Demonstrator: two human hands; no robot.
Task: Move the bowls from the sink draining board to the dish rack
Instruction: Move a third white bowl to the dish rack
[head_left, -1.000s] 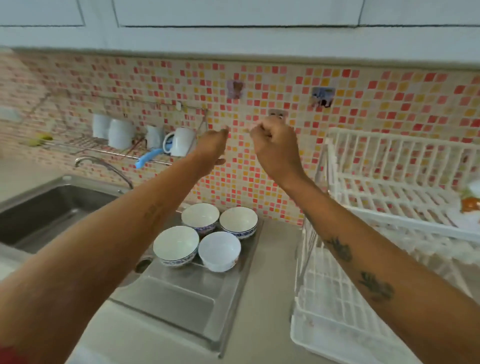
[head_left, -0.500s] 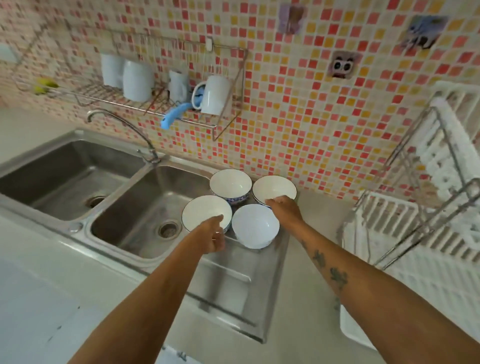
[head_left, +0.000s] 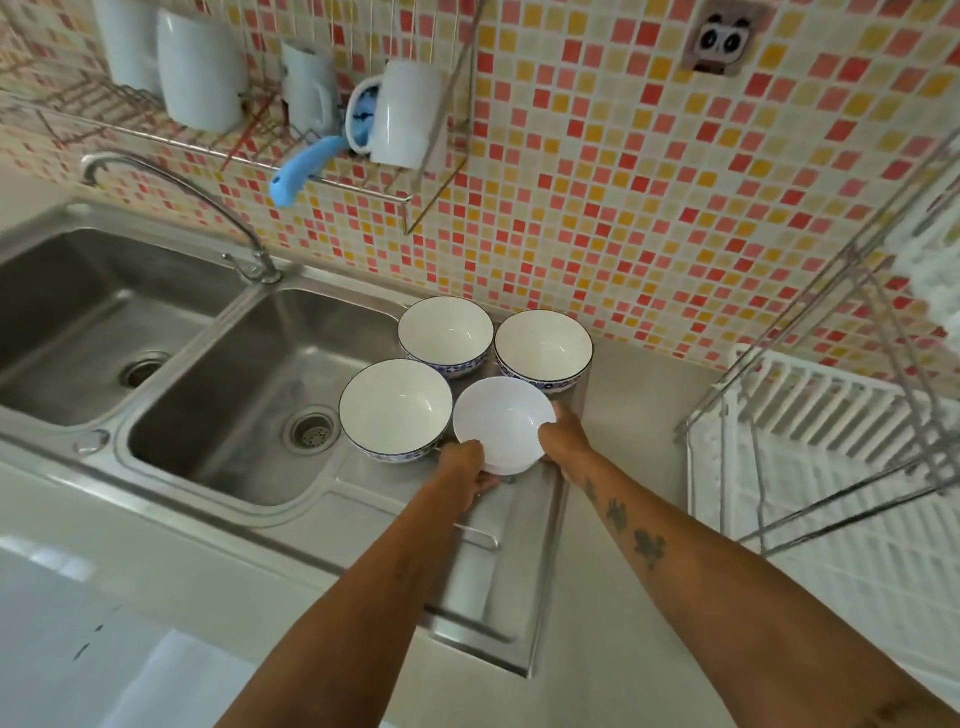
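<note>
- Right now both hands meet at the plain white bowl (head_left: 501, 423), just below the middle of the frame: the left hand (head_left: 465, 467) cups its lower-left side with fingers curled under the wall, and the right hand (head_left: 563, 436) presses against its lower-right rim.
- Neither hand is spread wide; each is bent round the bowl's curve, so the bowl is clasped between them. Whether it has left the steel yet I cannot tell.
- That bowl sits on the draining board (head_left: 493, 571), at the near right corner of a group of four.
- Beside it to the left is a blue-patterned bowl (head_left: 395, 408), rim almost touching; behind stand a second patterned bowl (head_left: 445, 332) and a third (head_left: 543, 345), close to the tiled wall.
- All four are upright, mouths up.
- The dish rack (head_left: 810, 467) lies at the right of the frame, across a bare strip of tabletop (head_left: 623, 405) from the bowls.
- So the move, as I judge it, runs sideways to the right; the right arm is on the rack's side and nearer to it, while the left would have to cross further.
- A round bowl has no long axis to mind, only its open mouth to keep level or tip between the rack's ribs.
- The rack's metal frame (head_left: 769, 395) leans over the white tray, and the bowl would need to clear it.
</note>
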